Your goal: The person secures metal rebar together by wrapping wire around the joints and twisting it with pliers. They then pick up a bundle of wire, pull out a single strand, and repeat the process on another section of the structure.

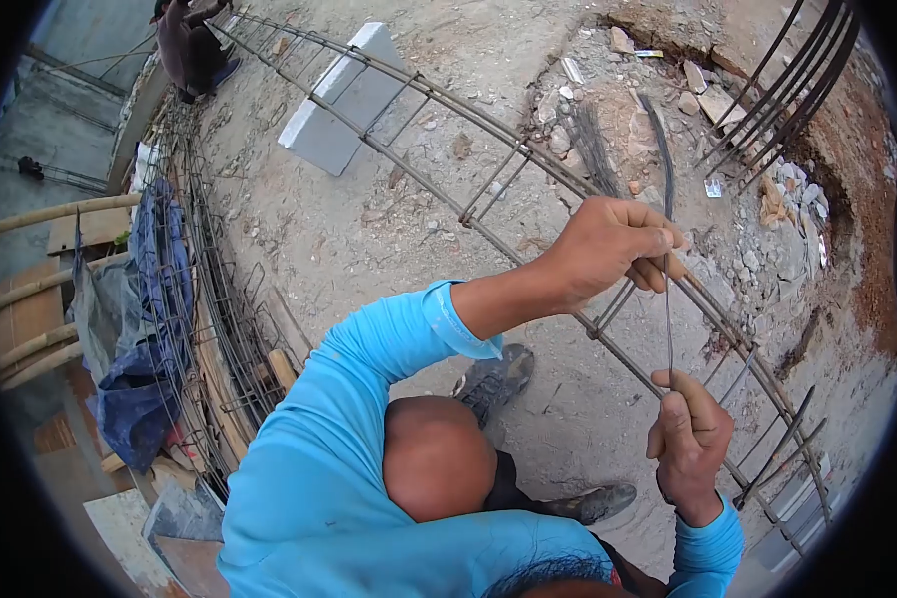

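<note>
My left hand [608,247] is closed around a thin length of tie wire [667,309] above a long rebar cage [528,189] that lies across the dirt. My right hand [690,439] pinches the lower end of the same wire, which runs taut and nearly vertical between both hands. The wire's upper part curves away past my left hand toward a bundle of wire [658,140] on the ground. Both arms wear bright blue sleeves. My knee and dusty shoes [493,379] show below the cage.
A grey concrete block [334,100] lies under the cage at the top. Another person [191,45] crouches at the far end. More rebar cages [209,299] and a blue tarp [149,329] are stacked at left. Loose bars [787,90] and rubble [787,199] lie at the right.
</note>
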Demonstrator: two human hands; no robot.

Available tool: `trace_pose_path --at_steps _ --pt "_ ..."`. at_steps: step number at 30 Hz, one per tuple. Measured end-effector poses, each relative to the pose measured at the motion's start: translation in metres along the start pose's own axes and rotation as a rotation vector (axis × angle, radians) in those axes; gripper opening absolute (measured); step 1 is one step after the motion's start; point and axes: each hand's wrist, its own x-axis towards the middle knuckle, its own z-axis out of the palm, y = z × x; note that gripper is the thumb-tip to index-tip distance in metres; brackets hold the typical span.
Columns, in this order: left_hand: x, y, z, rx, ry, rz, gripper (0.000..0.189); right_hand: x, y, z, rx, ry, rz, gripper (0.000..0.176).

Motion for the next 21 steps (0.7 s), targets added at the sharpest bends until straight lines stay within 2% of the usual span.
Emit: trace_pose_path --at_steps 1,6,9,12,14,15,16,18,21 --pt "0.008 0.006 -0.008 0.032 0.019 0.013 0.023 0.001 -0.006 0.009 0.026 0.040 0.005 0.040" --pt "0.038 0.022 -0.049 0.048 -0.016 0.060 0.023 0.008 -0.020 0.036 0.044 0.084 0.082 0.039" --pt "0.044 0.019 -0.058 0.124 -0.046 0.074 0.023 0.011 -0.016 0.048 0.062 0.142 0.135 0.037" --pt "0.052 0.015 -0.065 0.290 0.016 0.135 0.024 0.016 -0.018 0.062 0.093 0.139 0.175 0.035" --pt "0.057 0.021 -0.066 0.771 0.028 0.326 0.024 0.019 -0.019 0.067 0.131 0.115 0.247 0.033" --pt "0.061 0.023 -0.069 0.871 -0.002 0.336 0.025 0.026 -0.019 0.067 0.256 0.051 0.341 0.030" --pt "0.067 0.026 -0.069 0.950 -0.065 0.354 0.025 0.029 -0.017 0.064 0.383 0.024 0.440 0.026" --pt "0.081 0.031 -0.067 1.116 -0.116 0.274 0.025 0.036 -0.010 0.065 0.540 0.021 0.503 0.026" --pt "0.102 0.023 -0.067 1.187 -0.202 0.273 0.025 0.043 0.002 0.066 0.571 0.086 0.500 0.026"
